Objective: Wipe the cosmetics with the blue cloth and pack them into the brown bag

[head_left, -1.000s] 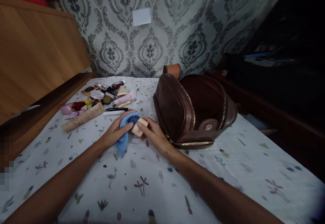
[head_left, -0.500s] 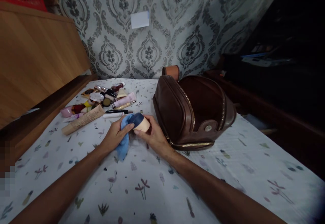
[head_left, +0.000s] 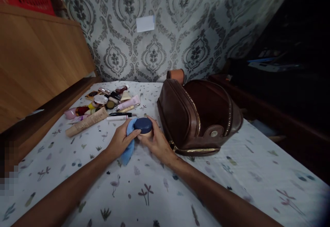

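While a blue cloth (head_left: pixel 128 154) is held in the left hand (head_left: pixel 120 140), a blue-lidded jar (head_left: pixel 143 125) is gripped by the right hand (head_left: pixel 159 143).
In the head view, the jar is seen over the patterned sheet (head_left: pixel 144 172), left of an open brown bag (head_left: pixel 175 117), near scattered cosmetics (head_left: pixel 87 122).
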{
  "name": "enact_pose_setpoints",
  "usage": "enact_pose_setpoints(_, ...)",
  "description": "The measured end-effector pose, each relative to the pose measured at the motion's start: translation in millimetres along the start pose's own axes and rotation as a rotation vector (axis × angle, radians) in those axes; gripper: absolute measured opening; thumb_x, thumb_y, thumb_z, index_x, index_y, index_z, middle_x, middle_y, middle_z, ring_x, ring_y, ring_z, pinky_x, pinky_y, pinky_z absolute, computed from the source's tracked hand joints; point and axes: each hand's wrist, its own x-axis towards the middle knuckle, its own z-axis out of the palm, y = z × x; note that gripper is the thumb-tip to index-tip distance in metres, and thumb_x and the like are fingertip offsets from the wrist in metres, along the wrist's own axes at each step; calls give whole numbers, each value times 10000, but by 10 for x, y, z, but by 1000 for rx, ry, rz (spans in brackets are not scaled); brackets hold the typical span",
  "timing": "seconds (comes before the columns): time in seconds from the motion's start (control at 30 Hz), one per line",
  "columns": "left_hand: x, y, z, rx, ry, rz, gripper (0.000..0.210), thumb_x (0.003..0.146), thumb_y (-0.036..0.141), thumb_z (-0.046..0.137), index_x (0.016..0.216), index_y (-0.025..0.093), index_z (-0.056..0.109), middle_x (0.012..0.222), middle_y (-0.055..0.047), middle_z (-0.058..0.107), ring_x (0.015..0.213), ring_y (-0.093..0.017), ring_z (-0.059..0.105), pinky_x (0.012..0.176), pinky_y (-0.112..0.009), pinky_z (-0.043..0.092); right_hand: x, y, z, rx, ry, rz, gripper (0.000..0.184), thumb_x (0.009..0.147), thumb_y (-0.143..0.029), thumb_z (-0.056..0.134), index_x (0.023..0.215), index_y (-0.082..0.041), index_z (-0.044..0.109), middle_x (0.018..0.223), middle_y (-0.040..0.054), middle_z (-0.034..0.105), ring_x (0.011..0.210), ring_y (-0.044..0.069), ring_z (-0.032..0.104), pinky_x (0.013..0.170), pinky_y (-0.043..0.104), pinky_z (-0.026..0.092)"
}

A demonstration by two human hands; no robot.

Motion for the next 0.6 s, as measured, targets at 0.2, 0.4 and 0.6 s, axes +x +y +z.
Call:
enact_pose_setpoints(0.2,-1,18,0,-54,-22,28,400,951,464,490,1210,171,571,1162,-81,665,1057,-234,606,971,-348,446,-45,-28,-31,50,-74,76,675,937,-499,500,1499,-189,292,1387,132,535,1267,251,524,1106,443,380)
enact_pose_setpoints(0.4,0,-22,0,-69,-136,57,707,791,482,713,1380,196,447,1336,-111,568,1216,-298,544,1044,-415,426,-24,1,-3,148,-42,83,634,904,-528,543,1419,-186,400,1320,120,577,1178,248,576,1039,409,439)
enact_pose_setpoints(0.6,-2,-111,39,87,-85,46,842,707,462,786,1412,181,421,1390,-146,541,1273,-333,518,1074,-473,407,-13,7,-1,177,-20,131,664,882,-548,557,1420,-186,415,1358,119,561,1222,241,554,1076,402,410)
